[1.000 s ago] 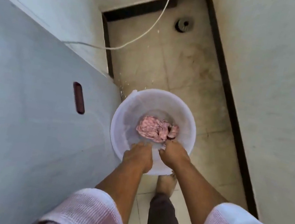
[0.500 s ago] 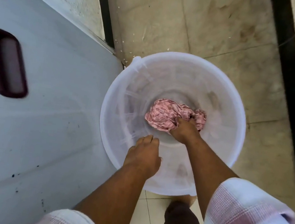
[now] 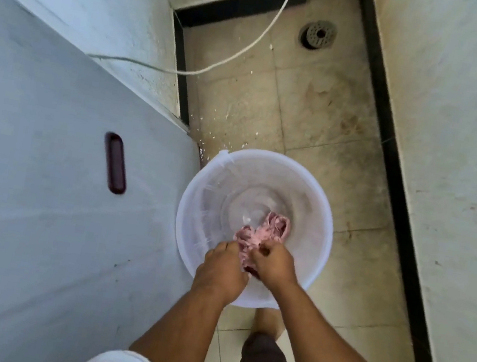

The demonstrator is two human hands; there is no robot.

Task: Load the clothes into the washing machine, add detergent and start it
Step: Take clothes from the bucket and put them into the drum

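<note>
Since half a second before: left hand [image 3: 221,268] moved from the bucket rim onto the pink garment [image 3: 265,232], joining the right hand [image 3: 272,262]; the garment was drawn from the bucket's centre toward its near wall. Translucent white plastic bucket [image 3: 319,200]: stood on the tiled floor [image 3: 316,105], just beside the pale blue washing machine [image 3: 41,179]. Garment: crumpled, partly lifted inside the bucket. Right grip: clamped on the garment. Left grip: fingers curled against the cloth, closure hidden behind the hand, so I cannot tell. White cord [image 3: 247,46]: trailed across the floor. Round floor drain [image 3: 317,34]: near the far corner.
</note>
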